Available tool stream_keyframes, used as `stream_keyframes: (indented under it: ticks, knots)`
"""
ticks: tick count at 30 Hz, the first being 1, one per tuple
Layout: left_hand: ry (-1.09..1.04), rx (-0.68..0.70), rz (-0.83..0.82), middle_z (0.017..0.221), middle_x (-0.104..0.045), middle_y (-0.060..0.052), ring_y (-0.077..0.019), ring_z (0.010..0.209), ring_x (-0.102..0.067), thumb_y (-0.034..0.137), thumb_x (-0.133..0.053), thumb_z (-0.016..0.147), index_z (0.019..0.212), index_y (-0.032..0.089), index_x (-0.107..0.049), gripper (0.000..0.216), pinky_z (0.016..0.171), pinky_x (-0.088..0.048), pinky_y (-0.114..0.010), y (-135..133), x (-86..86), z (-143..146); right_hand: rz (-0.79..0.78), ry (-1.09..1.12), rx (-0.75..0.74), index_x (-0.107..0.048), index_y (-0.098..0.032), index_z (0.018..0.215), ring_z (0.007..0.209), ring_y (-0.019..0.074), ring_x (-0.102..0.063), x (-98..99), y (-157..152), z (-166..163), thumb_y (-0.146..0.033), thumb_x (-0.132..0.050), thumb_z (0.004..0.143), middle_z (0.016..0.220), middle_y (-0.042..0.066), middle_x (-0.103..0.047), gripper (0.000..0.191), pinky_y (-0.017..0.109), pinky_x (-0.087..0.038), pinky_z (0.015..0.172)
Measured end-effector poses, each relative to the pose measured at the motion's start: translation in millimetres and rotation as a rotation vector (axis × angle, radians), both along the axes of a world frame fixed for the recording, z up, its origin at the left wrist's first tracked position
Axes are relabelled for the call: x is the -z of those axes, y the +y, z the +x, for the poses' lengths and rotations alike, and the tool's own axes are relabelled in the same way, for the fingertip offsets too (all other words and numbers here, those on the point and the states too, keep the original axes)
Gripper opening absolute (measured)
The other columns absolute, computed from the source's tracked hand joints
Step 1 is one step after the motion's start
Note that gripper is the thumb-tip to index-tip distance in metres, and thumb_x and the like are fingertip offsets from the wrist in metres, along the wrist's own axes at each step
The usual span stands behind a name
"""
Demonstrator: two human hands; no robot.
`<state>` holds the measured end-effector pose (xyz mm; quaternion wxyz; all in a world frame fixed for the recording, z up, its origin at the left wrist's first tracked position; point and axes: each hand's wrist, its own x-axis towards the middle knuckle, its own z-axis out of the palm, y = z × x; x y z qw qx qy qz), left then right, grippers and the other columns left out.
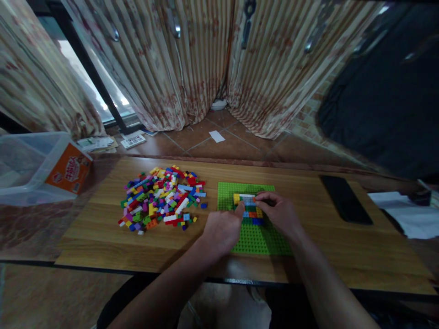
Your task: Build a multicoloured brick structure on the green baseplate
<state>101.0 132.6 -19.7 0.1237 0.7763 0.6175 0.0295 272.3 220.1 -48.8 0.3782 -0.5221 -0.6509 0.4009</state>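
On a green studded baseplate [264,243] stands a small rectangular build of toy bricks [245,214], with yellow, white, light blue, orange and dark blue pieces around its sides. My left hand [224,228] rests at the left of the build, its fingers mostly curled and one digit reaching onto the bricks; whatever lies beneath it is hidden. From the right, my right hand [279,214] pinches at the build's upper right corner, where a small orange brick [254,199] shows at the fingertips.
A heap of loose, many-coloured bricks [161,198] covers the table's left part. A black phone-like slab [345,199] lies at right, near white papers [408,212]. Beyond the left end is a clear plastic bin [30,157] with an orange label.
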Motion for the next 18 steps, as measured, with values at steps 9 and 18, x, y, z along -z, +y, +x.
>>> stream_keyframes:
  ticks: [9, 18]
  knots:
    - [-0.261, -0.220, 0.123, 0.085, -0.074, -0.005, -0.0214, 0.073, -0.070, 0.034, -0.042, 0.095, 0.135, 0.025, -0.049, 0.041, 0.064, -0.052, -0.030, 1, -0.1, -11, -0.058, 0.283, 0.268, -0.071, -0.019, 0.077, 0.070, 0.0138, -0.060, -5.5, 5, 3, -0.037, -0.073, 0.067, 0.075, 0.002, -0.069, 0.021, 0.029, -0.048, 0.068]
    - [-0.545, -0.506, 0.410, 0.074, -0.070, -0.004, -0.0160, 0.066, -0.065, 0.029, -0.049, 0.091, 0.116, 0.015, -0.063, 0.032, 0.062, -0.048, -0.024, 16, -6.5, -74, -0.007, 0.375, 0.379, -0.070, -0.018, 0.077, 0.065, 0.0099, -0.056, -13.7, 4, 3, -0.034, -0.075, 0.066, 0.073, 0.000, -0.066, 0.021, 0.023, -0.043, 0.062]
